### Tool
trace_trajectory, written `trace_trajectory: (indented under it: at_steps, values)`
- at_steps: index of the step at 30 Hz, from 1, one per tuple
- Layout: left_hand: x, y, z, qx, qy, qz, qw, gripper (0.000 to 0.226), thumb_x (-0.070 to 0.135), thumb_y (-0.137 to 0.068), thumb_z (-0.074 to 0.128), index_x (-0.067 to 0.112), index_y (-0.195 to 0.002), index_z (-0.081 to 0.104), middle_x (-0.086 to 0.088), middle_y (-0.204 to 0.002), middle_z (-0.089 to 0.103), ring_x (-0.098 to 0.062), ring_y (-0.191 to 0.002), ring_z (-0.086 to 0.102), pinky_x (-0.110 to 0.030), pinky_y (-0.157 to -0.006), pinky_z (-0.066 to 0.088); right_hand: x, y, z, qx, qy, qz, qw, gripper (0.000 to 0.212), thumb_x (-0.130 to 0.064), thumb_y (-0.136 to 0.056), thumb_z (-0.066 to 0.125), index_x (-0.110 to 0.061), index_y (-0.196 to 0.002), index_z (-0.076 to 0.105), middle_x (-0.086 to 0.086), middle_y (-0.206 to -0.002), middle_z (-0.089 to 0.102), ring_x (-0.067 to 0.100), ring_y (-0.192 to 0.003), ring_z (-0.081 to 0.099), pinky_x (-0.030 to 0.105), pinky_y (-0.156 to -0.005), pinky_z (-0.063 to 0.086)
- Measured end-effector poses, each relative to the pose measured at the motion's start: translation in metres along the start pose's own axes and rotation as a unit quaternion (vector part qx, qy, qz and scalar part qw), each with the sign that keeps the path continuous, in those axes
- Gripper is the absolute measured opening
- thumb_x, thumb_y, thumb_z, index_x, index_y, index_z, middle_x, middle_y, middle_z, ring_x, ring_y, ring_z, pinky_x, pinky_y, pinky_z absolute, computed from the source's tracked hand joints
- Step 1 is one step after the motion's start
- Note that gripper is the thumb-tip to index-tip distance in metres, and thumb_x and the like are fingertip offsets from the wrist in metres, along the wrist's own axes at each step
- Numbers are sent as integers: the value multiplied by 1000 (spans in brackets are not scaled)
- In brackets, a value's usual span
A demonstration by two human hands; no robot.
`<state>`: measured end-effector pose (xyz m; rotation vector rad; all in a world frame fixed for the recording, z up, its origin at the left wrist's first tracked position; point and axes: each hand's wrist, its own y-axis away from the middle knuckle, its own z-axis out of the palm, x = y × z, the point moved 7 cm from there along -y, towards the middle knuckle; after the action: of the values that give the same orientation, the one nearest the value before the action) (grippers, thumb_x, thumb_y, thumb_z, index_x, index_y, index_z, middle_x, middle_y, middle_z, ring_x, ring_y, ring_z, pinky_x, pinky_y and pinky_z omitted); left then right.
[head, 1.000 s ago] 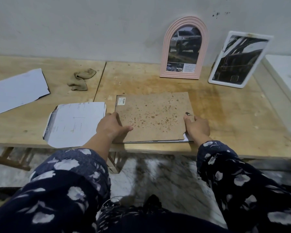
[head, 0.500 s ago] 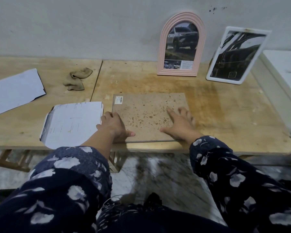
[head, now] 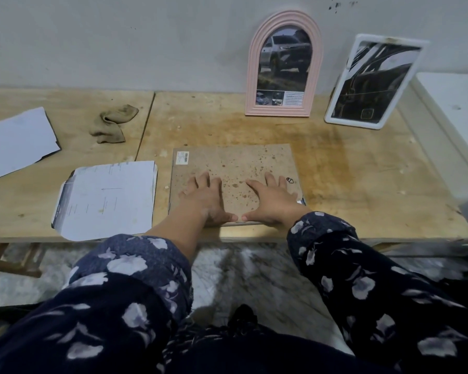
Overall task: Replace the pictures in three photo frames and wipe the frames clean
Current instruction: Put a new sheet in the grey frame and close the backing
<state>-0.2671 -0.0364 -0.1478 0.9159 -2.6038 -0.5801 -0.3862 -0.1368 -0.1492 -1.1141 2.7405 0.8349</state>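
A brown, speckled backing board (head: 235, 168) of a photo frame lies face down and flat on a worn wooden table (head: 349, 190), close to the near edge and a little right of the table's middle. A small white barcode sticker (head: 182, 158) sits in the board's far left corner, and a small metal hanging clip (head: 290, 180) shows near its right edge. Both of the person's hands press down on the board's near half, side by side. The left hand (head: 204, 197) lies flat with fingers spread and straight, thumb pointing inward along the near edge. The right hand (head: 272, 197) mirrors it, fingers spread and straight, its thumb tip almost meeting the left thumb. Neither hand grips anything. Dark sleeves with a pale floral print cover both forearms. Just left of the board lies a white sheet of paper (head: 106, 198) with faint print and clipped corners. Farther left, a second white sheet (head: 14, 141) reaches the picture's edge. Beyond the sheets, a crumpled tan cloth (head: 111, 124) rests on the table. At the back, leaning on the grey wall, stands a pink arched frame (head: 283, 64) holding a picture of a car, and to its right a white rectangular frame (head: 373, 82) tilts with a dark picture inside.
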Motion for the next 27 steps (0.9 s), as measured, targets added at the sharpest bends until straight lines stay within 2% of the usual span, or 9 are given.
trace_trajectory:
  at_steps: [4,7,15,17,19,22,25,27]
  values:
    - [5,-3,0,0,-10,1,1000,108,64,-68,73,22,-149,15,-1,-159,-2,-37,-144,2,-63,-109,26,-4,-2,3,-14,-5,-6,1000,91,-48,-73,74,-48,-144,17,-2,-159,-11,41,-143,-15,73,-105,9]
    - [11,-4,2,-23,-14,25,999,108,59,-73,72,21,-152,9,7,-159,-9,-41,-144,-6,-66,-107,27,-6,-3,6,-21,-5,-9,1000,89,-46,-75,73,-49,-143,16,-2,-159,-13,42,-143,-17,76,-103,8]
    - [24,-5,4,-44,-51,107,992,98,50,-81,68,29,-153,6,12,-159,-9,-40,-145,-8,-65,-108,27,3,7,7,34,-27,-35,998,85,-54,-74,70,-45,-144,22,-8,-160,-5,33,-146,-12,69,-109,5]
    - [22,-6,3,-49,-47,105,992,98,52,-79,70,31,-152,9,14,-159,-5,-39,-145,-7,-66,-109,25,10,11,7,71,-25,-41,996,82,-59,-75,65,-41,-144,25,-7,-160,3,25,-147,-3,60,-113,6]
    - [22,-9,-2,-56,-44,92,993,99,53,-75,73,34,-151,12,14,-158,-1,-39,-144,-3,-66,-110,21,23,15,5,117,-24,-32,992,74,-58,-84,55,-32,-147,25,-3,-160,9,20,-146,6,50,-116,9]
    - [33,-15,-12,-70,-30,75,994,95,44,-73,74,32,-149,16,4,-153,9,-35,-141,8,-64,-111,18,47,23,2,176,-4,38,984,58,-35,-98,35,-17,-150,18,4,-159,12,24,-145,11,44,-116,10]
    - [64,-22,-15,-43,-50,110,992,89,40,-76,66,26,-150,17,1,-154,12,-30,-141,14,-63,-111,15,67,34,-2,232,7,92,968,67,-27,-80,26,-6,-143,35,11,-149,35,33,-133,35,47,-107,28]
    - [82,-26,-8,-38,-47,129,990,87,35,-82,62,26,-152,11,4,-159,4,-27,-146,5,-63,-114,10,74,36,3,234,36,69,969,72,-28,-70,25,-5,-134,51,10,-139,51,37,-121,50,51,-98,40]
